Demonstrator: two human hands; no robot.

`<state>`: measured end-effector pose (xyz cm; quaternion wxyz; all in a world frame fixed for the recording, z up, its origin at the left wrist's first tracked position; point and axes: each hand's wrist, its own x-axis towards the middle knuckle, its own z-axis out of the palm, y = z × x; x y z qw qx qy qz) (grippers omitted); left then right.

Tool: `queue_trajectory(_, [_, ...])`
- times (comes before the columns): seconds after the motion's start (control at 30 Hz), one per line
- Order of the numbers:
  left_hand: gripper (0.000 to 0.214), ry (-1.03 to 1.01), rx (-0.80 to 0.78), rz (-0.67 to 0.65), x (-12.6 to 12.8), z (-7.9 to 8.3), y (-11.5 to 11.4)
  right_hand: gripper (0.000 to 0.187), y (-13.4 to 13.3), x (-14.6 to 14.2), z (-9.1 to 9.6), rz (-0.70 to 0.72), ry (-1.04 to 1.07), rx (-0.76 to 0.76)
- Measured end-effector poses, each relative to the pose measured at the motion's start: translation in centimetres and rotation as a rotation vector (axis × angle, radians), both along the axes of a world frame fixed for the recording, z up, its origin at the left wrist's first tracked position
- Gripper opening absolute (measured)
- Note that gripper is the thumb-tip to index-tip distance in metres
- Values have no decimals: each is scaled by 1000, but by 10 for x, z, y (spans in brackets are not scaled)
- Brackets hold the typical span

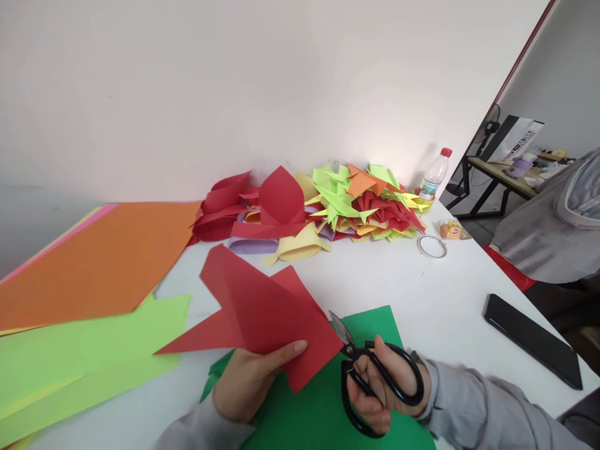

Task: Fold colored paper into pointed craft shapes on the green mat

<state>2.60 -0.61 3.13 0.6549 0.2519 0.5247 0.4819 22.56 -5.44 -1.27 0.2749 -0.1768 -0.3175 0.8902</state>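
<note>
My left hand (pixel 257 375) grips a folded red paper (pixel 272 306), thumb on top and the other fingers beneath it. A long point of that paper stretches left, and a broad flap rises at the upper left. In my right hand (pixel 389 381) is a pair of scissors (pixel 349 350) with black handles, my fingers through the loops. The blades lie at the right edge of the red paper; one blade shows, and I cannot tell whether they cut into it. Beneath both hands lies a green paper sheet (pixel 389 340) on the white table (pixel 225 281).
Orange (pixel 107 262) and light green sheets (pixel 94 356) lie at left. Along the wall stand red paper shapes (pixel 281 197) and a pile of cut paper stars (pixel 360 200). A bottle (pixel 434 178), tape roll (pixel 432 247), wrapped snack (pixel 450 230) and black phone (pixel 532 340) are at right. Someone's grey clothing (pixel 548 219) shows beyond.
</note>
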Motion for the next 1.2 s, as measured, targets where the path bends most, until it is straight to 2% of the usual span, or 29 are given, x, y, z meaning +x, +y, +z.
queue_trajectory(0.17, [46,-10,-21,32,3,-1,-2,74,0,-1,-1,-20,-1,3])
queue_trajectory(0.6, [48,-11,-51,-10,-2,1,0,73,0,1,1,-49,6,30])
queue_trajectory(0.8, [39,4,-12,38,-11,4,7,74,9,13,17,-258,-14,-54])
queue_trajectory(0.93, [46,-8,-8,32,-11,3,9,73,9,14,13,-197,-37,-50])
queue_trajectory(1.07, [43,-7,-18,15,-10,1,9,70,9,11,10,-187,-33,-17])
queue_trajectory(1.13, [42,-8,-22,-6,-10,0,9,67,10,10,11,-238,-57,18])
queue_trajectory(1.2, [42,-16,-34,-42,-7,0,6,56,12,8,14,-372,-138,109])
